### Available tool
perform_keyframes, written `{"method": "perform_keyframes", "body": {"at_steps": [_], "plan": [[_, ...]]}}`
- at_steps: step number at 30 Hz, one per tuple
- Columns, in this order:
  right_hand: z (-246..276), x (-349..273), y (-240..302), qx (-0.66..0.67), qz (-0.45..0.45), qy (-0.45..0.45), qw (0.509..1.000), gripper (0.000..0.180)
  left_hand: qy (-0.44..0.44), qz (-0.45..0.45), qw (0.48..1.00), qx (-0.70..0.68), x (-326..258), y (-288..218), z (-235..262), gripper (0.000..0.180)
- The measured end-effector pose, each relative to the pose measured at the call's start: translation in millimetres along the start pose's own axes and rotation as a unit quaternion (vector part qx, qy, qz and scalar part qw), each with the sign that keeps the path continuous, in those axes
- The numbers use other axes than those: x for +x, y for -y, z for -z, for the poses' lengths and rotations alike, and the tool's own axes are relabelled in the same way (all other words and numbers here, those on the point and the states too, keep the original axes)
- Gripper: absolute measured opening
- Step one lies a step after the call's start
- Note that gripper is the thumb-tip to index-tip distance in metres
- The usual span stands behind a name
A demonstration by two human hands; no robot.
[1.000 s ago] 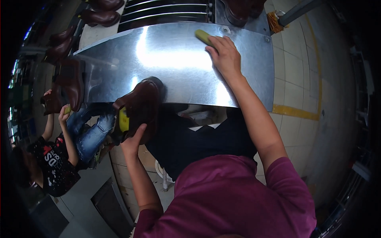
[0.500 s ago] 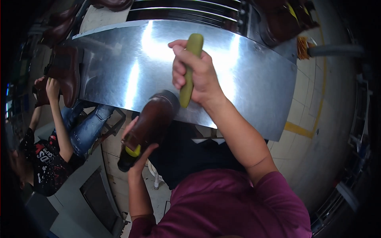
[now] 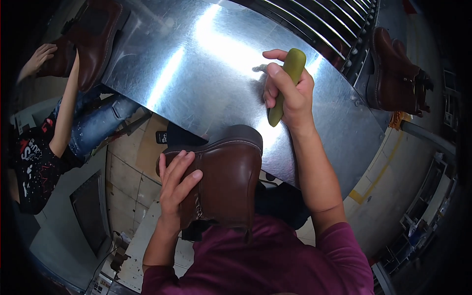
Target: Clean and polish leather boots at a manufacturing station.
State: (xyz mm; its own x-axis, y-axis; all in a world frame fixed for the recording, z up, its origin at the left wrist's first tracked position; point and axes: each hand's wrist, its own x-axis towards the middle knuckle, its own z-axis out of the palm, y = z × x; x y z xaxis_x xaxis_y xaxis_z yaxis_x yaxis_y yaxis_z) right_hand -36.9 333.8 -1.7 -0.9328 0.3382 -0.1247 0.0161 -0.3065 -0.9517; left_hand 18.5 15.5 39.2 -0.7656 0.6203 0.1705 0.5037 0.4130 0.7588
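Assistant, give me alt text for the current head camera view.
A person's left hand holds a brown boot while the right hand grips an olive-green bar over a shiny metal table; at left, a co-worker is beside other boots.

Left hand (image 3: 178,186) gripping brown leather boot (image 3: 228,179) at lower centre, sole edge facing top of frame, shaft opening pointing toward lower edge. Right hand (image 3: 293,96), right of centre, holding olive-green bar (image 3: 295,64) nearly upright in frame, above shiny metal worktop (image 3: 162,64). Bar and boot sitting apart. Slatted dark rack (image 3: 328,27) running along upper right; more brown boots (image 3: 393,78) standing right of it. Upper left: another brown boot (image 3: 96,46) overlapping worktop corner, co-worker's hand (image 3: 41,58) showing beside it.
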Motion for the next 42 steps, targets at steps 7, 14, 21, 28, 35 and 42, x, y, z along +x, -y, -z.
{"method": "perform_keyframes", "body": {"at_steps": [7,14,21,28,35,42], "plan": [[-7,-6,32,0.288,-0.029,0.062,0.955,0.036,0.0,-0.01,1.0,0.02,4,-1,-5,0.05],[-25,-25,31,0.285,0.006,0.089,0.954,0.034,-0.005,-0.033,0.998,0.052,6,2,-10,0.049],[-30,-10,31,0.298,-0.022,0.074,0.952,0.034,0.02,-0.021,0.999,-0.037,23,21,0,0.049],[-25,-1,22,0.27,-0.058,-0.018,0.961,0.028,0.038,0.025,0.992,-0.119,43,26,2,0.038],[-39,-3,22,0.199,-0.064,-0.06,0.976,0.026,0.008,0.043,0.996,-0.081,31,37,-3,0.025],[-35,-6,23,0.011,0.006,-0.068,0.998,0.027,-0.001,0.022,0.995,-0.1,62,12,-7,0.043]]}}
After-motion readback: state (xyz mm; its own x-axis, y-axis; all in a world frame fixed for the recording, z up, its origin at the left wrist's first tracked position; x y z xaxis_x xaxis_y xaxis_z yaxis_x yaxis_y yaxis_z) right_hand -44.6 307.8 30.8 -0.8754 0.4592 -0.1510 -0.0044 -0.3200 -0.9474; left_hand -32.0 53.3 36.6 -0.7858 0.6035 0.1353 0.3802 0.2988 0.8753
